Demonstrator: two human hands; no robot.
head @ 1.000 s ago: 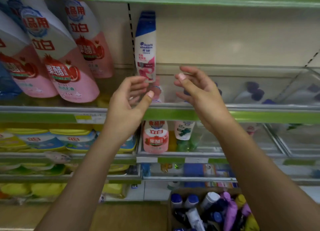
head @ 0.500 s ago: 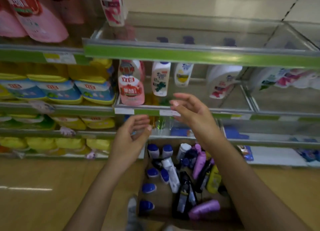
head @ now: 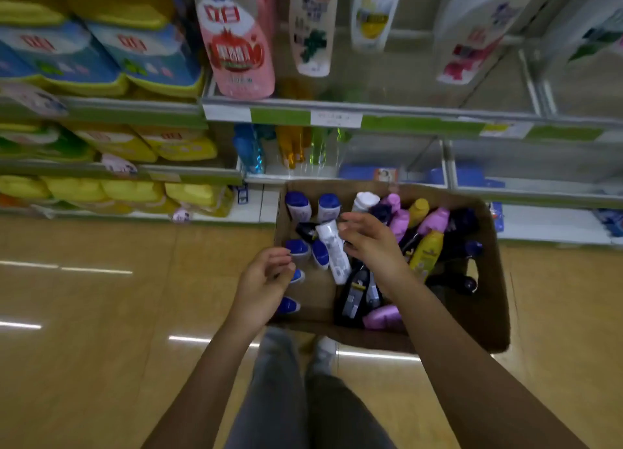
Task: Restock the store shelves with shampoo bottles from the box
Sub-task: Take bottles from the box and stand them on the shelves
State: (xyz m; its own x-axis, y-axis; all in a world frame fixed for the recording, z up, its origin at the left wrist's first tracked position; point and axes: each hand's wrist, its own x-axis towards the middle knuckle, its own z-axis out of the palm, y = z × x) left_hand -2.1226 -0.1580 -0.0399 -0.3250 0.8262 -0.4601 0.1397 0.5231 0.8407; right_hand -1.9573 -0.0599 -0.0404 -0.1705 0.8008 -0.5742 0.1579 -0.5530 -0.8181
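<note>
A brown cardboard box [head: 485, 280] stands on the floor below the shelves, holding several shampoo bottles: white ones with blue caps, purple, yellow and black ones. My left hand [head: 266, 283] hovers over the box's left edge with loosely curled fingers and holds nothing. Over the middle of the box, my right hand [head: 371, 246] is empty too, fingers relaxed, just right of a white bottle [head: 333, 253] lying on the pile. I cannot tell whether the fingers touch it.
Green-edged shelves [head: 404, 121] rise behind the box. A pink pouch [head: 236, 40] and white bottles [head: 312, 27] stand on the upper one; yellow and blue packs [head: 111, 57] fill the left. My legs [head: 296, 398] are on the wooden floor [head: 84, 313].
My view has tilted down from the upper shelf to the box. Both empty hands have dropped from shelf height to just above the bottles in the box.
</note>
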